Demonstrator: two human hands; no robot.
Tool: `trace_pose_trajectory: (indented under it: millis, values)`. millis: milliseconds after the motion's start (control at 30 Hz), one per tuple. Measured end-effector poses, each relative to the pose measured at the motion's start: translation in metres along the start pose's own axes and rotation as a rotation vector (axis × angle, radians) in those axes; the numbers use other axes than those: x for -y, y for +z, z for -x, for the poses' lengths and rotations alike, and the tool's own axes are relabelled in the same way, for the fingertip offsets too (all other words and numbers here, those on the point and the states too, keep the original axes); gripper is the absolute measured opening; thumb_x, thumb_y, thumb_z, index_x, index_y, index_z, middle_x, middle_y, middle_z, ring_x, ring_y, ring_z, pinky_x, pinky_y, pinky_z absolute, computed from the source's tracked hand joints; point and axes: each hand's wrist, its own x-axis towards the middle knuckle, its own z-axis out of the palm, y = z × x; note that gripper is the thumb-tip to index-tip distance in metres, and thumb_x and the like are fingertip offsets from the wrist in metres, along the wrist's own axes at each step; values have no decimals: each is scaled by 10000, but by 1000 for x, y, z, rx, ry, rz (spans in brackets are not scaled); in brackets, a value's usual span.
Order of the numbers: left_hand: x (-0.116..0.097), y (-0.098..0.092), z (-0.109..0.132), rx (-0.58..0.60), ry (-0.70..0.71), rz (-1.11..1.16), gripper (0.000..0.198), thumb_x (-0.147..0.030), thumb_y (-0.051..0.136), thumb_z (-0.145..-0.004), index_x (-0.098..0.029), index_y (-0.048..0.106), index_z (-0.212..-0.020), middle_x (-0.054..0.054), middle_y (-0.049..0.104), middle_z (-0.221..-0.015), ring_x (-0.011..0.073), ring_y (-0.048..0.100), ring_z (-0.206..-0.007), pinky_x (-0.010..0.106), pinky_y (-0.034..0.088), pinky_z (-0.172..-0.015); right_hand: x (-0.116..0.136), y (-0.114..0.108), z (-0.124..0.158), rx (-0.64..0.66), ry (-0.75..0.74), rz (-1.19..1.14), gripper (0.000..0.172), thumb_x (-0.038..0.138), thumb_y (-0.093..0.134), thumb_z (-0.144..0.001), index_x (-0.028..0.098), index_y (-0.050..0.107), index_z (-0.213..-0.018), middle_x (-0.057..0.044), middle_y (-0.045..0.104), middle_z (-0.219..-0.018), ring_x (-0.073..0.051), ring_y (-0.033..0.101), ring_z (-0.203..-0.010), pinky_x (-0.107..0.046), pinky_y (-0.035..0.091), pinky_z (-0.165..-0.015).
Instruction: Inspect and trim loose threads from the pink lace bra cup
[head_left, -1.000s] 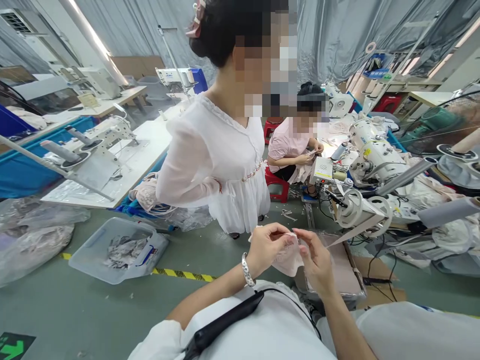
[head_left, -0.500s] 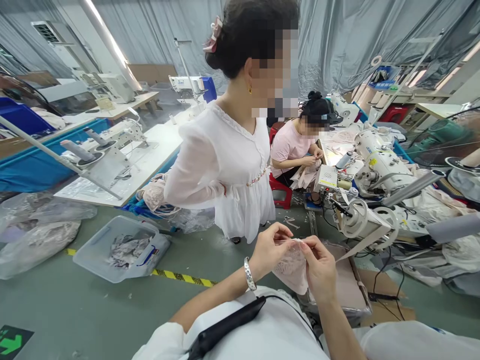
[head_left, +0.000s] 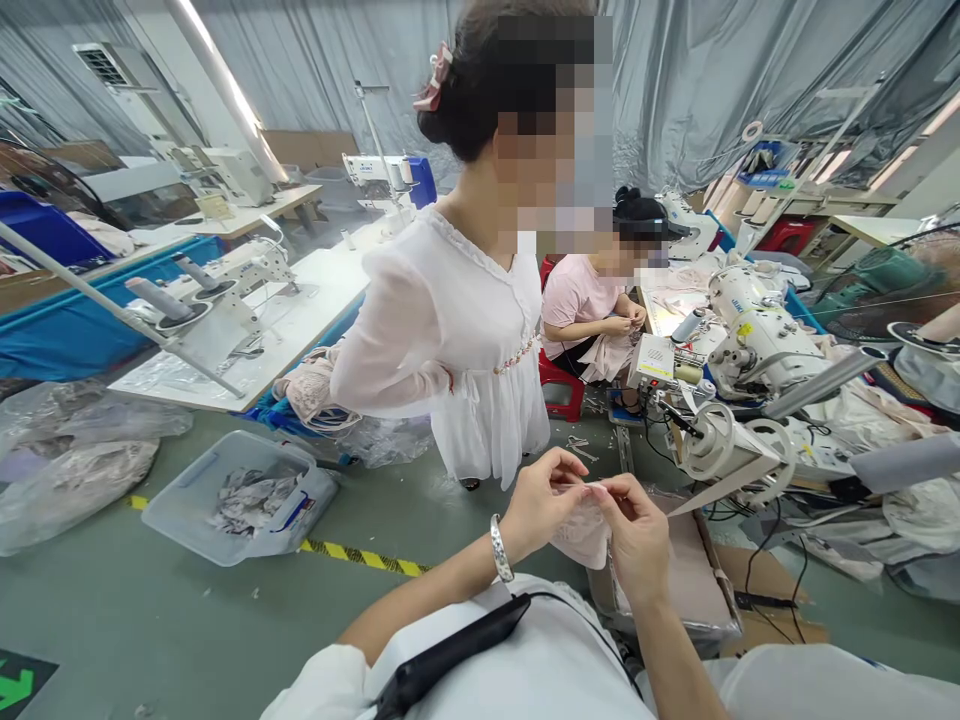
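Note:
My left hand (head_left: 541, 503) and my right hand (head_left: 636, 532) meet in front of my chest, both pinched on a small pale pink piece of fabric (head_left: 583, 527). The fingertips touch along its top edge and the cloth hangs down between the palms. A silver bracelet (head_left: 499, 547) sits on my left wrist. A black strap device (head_left: 450, 655) lies across my white top.
A person in a white blouse (head_left: 457, 340) stands close ahead. Behind, a seated person in pink (head_left: 581, 300) works by sewing machines (head_left: 757, 330) on the right. A clear bin (head_left: 240, 498) of scraps sits on the floor at left, near a white table (head_left: 247, 330). A bagged box (head_left: 694, 580) lies below my hands.
My hands have stayed closed on the pink fabric, shifting slightly and drawing closer together. The view has tilted down and moved a little nearer to the standing person.

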Motion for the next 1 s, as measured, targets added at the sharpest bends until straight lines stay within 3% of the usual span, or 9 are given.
trace_pose_trajectory:
  millis: [133, 267, 400, 467, 600, 733, 1000]
  values:
    - [3, -9, -2, 66, 14, -152, 126, -275, 698, -745, -191, 625, -804, -6, 653, -772, 140, 602, -734, 244, 462, -692, 6, -5, -4, -93, -20, -49, 261, 435, 729, -789, 196, 647, -724, -2, 559, -739, -137, 486, -669, -259, 413, -614]
    - [10, -23, -3, 135, -17, -372, 135, -276, 709, -743, -185, 638, -674, -17, 624, -668, 134, 531, -655, 244, 395, -627, 15, -26, -13, -222, 19, -253, 303, 443, 796, -685, 195, 622, -664, 17, 499, -684, -115, 432, -604, -239, 367, -537]
    - [14, -31, -2, 261, 61, -512, 106, -253, 691, -752, -198, 648, -671, 1, 673, -754, 158, 573, -738, 267, 420, -727, 24, -52, -16, -334, 88, -407, 332, 426, 841, -588, 200, 606, -643, 6, 541, -742, -106, 434, -583, -243, 361, -512]
    - [13, -31, 1, 271, 91, -502, 52, -230, 636, -778, -200, 645, -737, 8, 683, -814, 162, 591, -782, 273, 424, -768, 25, -62, -15, -357, 98, -446, 324, 420, 830, -595, 205, 593, -647, 8, 540, -745, -112, 440, -592, -249, 367, -523]
    - [7, -28, 4, 201, 125, -410, 69, -160, 567, -748, -193, 600, -800, -11, 623, -791, 134, 543, -746, 246, 421, -729, 21, -72, -15, -357, 104, -497, 325, 424, 797, -622, 209, 557, -660, 20, 476, -704, -124, 427, -614, -255, 352, -532]
    - [3, -27, 4, 80, 65, -317, 109, -220, 656, -722, -188, 590, -803, -37, 559, -721, 112, 466, -675, 231, 396, -659, 18, -72, -15, -347, 46, -491, 342, 425, 760, -670, 209, 496, -634, 23, 421, -714, -124, 399, -631, -255, 358, -546]
    - [6, -28, -1, -106, -93, 10, 277, -359, 827, -608, -167, 655, -711, 6, 666, -719, 136, 578, -702, 261, 465, -702, 4, -77, -15, -302, 3, -414, 325, 457, 787, -667, 217, 569, -656, 17, 484, -700, -132, 459, -642, -252, 405, -550]
